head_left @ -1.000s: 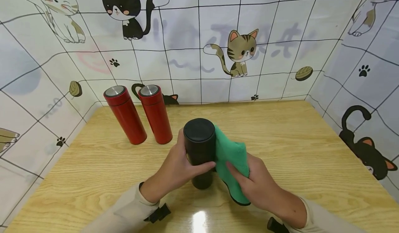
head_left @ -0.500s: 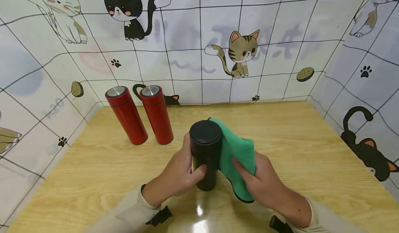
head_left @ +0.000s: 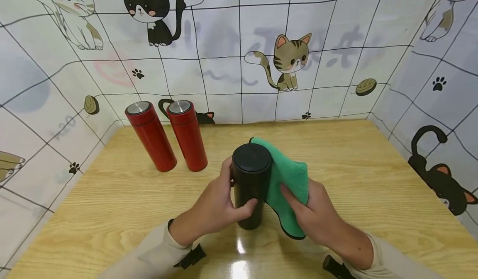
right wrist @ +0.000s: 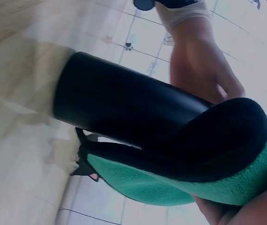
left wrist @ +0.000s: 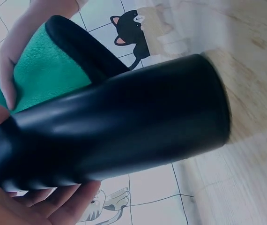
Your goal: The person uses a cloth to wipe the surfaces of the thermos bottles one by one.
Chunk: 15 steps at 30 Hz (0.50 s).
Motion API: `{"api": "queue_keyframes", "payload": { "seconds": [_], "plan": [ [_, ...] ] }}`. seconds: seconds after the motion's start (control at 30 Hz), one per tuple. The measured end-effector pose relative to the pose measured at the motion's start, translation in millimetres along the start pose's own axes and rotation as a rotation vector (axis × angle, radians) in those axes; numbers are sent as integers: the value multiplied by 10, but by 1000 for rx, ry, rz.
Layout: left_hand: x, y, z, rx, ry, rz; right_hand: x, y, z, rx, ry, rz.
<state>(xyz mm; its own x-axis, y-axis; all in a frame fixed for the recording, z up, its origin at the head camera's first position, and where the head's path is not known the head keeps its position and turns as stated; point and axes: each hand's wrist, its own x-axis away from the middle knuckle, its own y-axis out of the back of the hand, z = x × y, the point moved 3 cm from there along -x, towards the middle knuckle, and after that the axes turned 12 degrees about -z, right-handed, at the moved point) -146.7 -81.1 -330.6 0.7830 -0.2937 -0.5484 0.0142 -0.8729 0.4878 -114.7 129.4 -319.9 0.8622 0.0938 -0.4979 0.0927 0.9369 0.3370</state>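
In the head view a black vacuum flask (head_left: 249, 188) is upright in front of me. My left hand (head_left: 220, 204) grips its left side, thumb across the front; the left wrist view shows the fingertips (left wrist: 77, 199) curled under the flask's body (left wrist: 124, 122). My right hand (head_left: 317, 217) holds a green cloth (head_left: 289, 183) with a black edge, pressed to the flask's right side. In the right wrist view the cloth (right wrist: 147, 185) is folded, its dark underside toward the flask (right wrist: 124, 98). Whether the flask's base touches the table I cannot tell.
Two red flasks (head_left: 151, 138) with silver lids stand side by side at the back left of the wooden table (head_left: 336, 158). A white cloth backdrop (head_left: 216, 34) with printed cats and grid lines encloses the back and both sides.
The black flask, with my left hand on it, has shifted somewhat right. My right hand and the green cloth have moved slightly right with it; a cloth corner now shows behind the flask's top.
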Motion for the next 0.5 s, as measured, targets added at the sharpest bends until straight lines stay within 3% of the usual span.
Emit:
{"api": "queue_keyframes", "payload": {
  "seconds": [0.27, 0.5],
  "plan": [
    [2, 12, 12, -55, 27, -29, -3, -100, -99, -14, -48, 106],
    [-23, 7, 11, -64, 62, -39, -5, -37, -41, -20, -26, 37]
  ]
}}
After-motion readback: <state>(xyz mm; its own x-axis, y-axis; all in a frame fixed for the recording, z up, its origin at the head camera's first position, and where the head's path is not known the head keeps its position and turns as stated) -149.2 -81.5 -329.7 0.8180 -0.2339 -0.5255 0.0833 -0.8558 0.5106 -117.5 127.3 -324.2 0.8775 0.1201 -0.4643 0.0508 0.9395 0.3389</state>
